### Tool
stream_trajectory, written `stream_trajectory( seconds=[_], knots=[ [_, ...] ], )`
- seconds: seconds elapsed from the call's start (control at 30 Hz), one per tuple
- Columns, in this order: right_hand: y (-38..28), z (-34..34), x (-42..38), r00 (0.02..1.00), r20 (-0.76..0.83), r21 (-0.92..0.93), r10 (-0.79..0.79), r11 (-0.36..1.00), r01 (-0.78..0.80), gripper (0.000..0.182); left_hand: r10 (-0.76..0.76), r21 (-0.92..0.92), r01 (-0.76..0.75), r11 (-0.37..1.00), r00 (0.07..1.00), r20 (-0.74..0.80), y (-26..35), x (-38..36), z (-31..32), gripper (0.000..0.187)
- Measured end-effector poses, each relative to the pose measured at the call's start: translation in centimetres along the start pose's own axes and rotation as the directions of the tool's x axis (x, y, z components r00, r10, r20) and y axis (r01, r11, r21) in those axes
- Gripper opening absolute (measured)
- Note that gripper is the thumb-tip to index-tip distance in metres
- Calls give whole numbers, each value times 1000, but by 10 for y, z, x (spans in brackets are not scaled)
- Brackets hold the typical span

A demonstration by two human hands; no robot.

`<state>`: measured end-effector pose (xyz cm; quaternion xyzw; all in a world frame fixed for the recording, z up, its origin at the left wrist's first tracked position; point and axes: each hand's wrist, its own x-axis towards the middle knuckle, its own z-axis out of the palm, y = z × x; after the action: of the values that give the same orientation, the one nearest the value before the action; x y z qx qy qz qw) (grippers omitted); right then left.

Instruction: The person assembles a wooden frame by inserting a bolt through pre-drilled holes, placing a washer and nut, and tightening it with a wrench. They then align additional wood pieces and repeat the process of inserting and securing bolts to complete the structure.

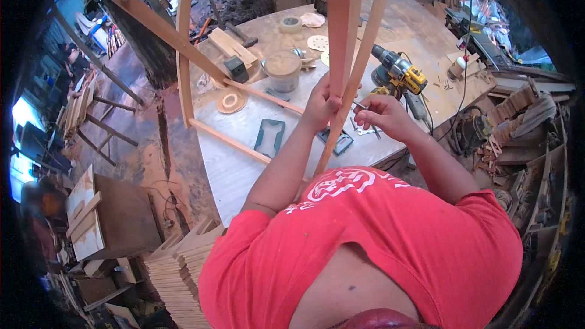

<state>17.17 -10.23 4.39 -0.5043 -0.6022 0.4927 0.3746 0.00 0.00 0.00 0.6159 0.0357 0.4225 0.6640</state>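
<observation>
A wooden frame point(159, 35) of curved and straight pieces stands on the work table in front of me, leaning against my body. My left hand point(324, 103) is wrapped round a reddish upright point(339, 30) of this frame. Close to the right of it, my right hand point(389, 119) pinches a thin metal piece point(361, 106) by the slanted slat point(365, 42); its exact kind is too small to tell. Beyond my right hand, a yellow cordless drill point(402, 73) rests on the table. Below my hands lies an open bit case point(342, 141), partly hidden by the slat.
On the table point(231, 189) are a green case lid point(270, 138), a lidded tub point(283, 72), sanding discs point(318, 43), a hammer point(242, 35) and a small bottle point(457, 67). Stacked wooden parts point(183, 268) stand at lower left; scrap wood point(518, 109) is piled right.
</observation>
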Motion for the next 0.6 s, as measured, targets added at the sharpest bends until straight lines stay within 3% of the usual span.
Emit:
stream_trajectory(
  seconds=[0.1,0.17,0.23,0.3,0.33,0.37,0.43,0.47,0.5,0.53,0.57,0.6],
  knots=[
    [10,1,-7,998,31,124,-45,991,41,24,-65,35,63,997,996,68,26,8,16,122],
    [11,5,-1,999,29,160,-46,986,40,25,131,-48,-125,991,981,145,44,30,15,122],
    [11,13,-3,986,153,37,68,997,-75,23,164,-41,-159,986,974,157,63,39,18,117],
    [34,28,0,987,151,93,59,993,-73,22,308,67,-303,951,947,-86,82,43,28,112],
    [37,30,1,987,150,101,56,992,-72,22,399,32,-398,917,916,-50,93,45,34,85],
    [39,31,2,991,108,64,73,995,-80,23,392,34,-390,920,919,-46,98,45,33,85],
    [47,35,4,994,68,35,87,995,-90,24,288,159,-284,946,958,-2,104,43,31,60],
    [53,40,4,998,50,88,47,995,-51,27,300,125,-295,947,954,-20,103,47,34,42],
    [54,43,5,1000,28,136,4,991,-8,30,296,131,-292,947,955,-16,104,48,35,42],
    [48,49,3,996,87,314,0,949,-27,42,273,96,-269,958,962,-25,106,47,37,37],
    [53,52,6,996,91,321,1,947,-30,42,248,59,-245,968,968,-37,106,46,38,33],
    [60,56,12,990,138,590,14,802,-93,48,244,65,-241,968,969,-38,105,47,39,33]
  ],
)
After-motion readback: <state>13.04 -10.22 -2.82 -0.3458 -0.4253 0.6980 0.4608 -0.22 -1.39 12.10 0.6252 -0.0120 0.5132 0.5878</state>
